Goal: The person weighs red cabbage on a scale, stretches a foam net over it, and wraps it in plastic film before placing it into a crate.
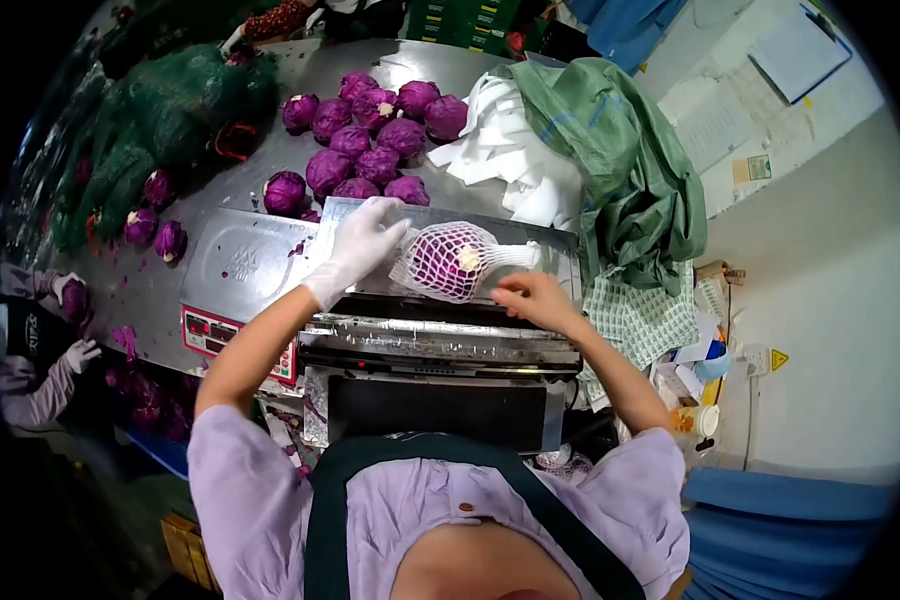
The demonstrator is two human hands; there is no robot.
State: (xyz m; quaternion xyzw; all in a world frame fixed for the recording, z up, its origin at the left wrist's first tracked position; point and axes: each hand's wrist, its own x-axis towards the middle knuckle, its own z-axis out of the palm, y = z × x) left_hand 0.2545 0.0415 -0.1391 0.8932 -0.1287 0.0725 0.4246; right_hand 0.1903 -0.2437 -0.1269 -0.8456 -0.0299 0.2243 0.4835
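A purple cabbage (pixel 445 265) in a white foam net sleeve lies on the metal surface of the wrapping machine (pixel 370 300) in front of me. The gathered tail of the net (pixel 515 256) points right. My left hand (pixel 362 245), in a white glove, is at the cabbage's left side with thumb and fingers apart. My bare right hand (pixel 535 298) is just below the net's tail, fingers curled together; whether anything is between them is hidden.
Several loose purple cabbages (pixel 375 140) sit behind the machine. White net sleeves (pixel 510 150) and a green sack (pixel 620 150) lie at the right. A scale (pixel 240 265) and a green mesh bag (pixel 160 120) are left. A co-worker's gloved hand (pixel 82 355) shows far left.
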